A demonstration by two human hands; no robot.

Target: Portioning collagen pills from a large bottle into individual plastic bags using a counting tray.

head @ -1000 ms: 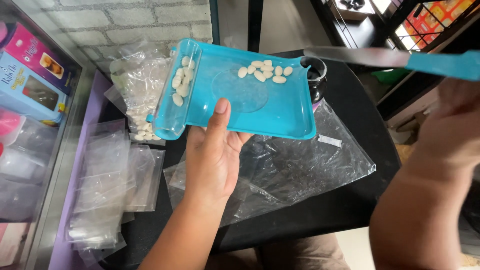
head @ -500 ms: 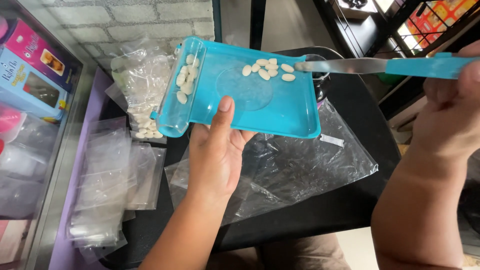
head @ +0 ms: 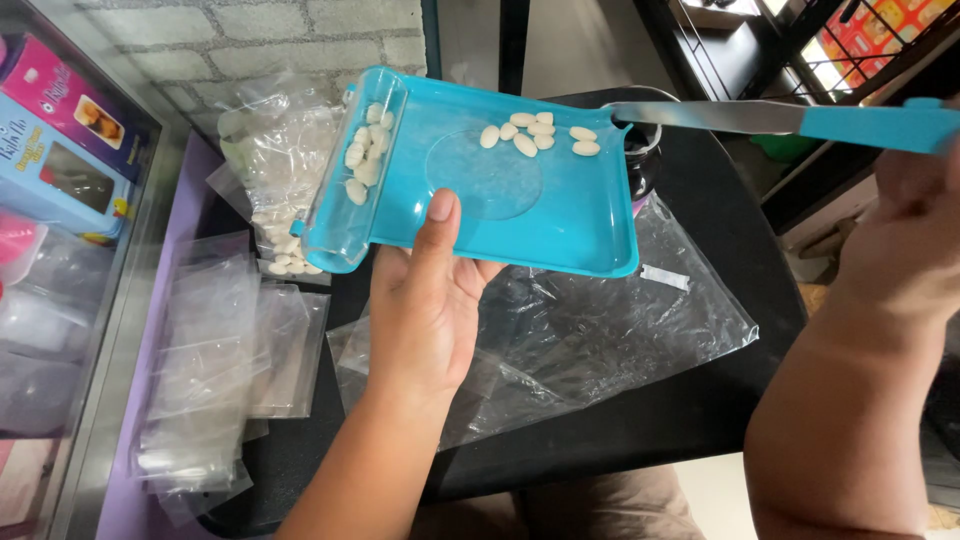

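My left hand [head: 425, 310] grips the turquoise pill-counting tray [head: 560, 215] above the black table [head: 700, 400] — white tablets [head: 535, 133] aboard — while my right hand [head: 915, 240], fingers closed, holds the spatula [head: 780, 118] at the tray's rim.

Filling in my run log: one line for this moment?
left hand: holds blue plastic counting tray | right hand: holds blue-handled metal spatula | white oval tablets: on tray

- Open above the tray [head: 560, 215] middle: bare blue floor between pills [head: 535, 133] and thumb.
- Blocked at far right corner by spatula [head: 720, 116] blade.
- Crowded left: bags [head: 215, 350], boxes [head: 60, 130].
- Free over big bag [head: 640, 330] on counter [head: 700, 410], between both arms.
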